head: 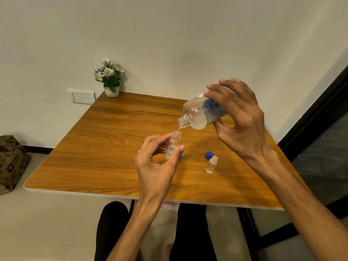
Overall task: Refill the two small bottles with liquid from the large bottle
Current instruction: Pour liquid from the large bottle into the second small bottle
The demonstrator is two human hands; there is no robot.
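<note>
My right hand grips the large clear bottle with a blue-printed label, tilted mouth-down to the left. A thin stream of liquid runs from its open neck into a small clear bottle. That small bottle stands upright on the wooden table, uncapped, with my left hand holding it between thumb and fingers. A second small bottle stands uncapped to the right, untouched, with liquid visible inside. A blue cap lies just behind it. Another blue cap peeks out behind my left thumb.
A small white pot of white flowers stands at the table's far left corner against the wall. A patterned bag sits on the floor to the left. A dark door frame runs along the right. My legs are under the table's near edge.
</note>
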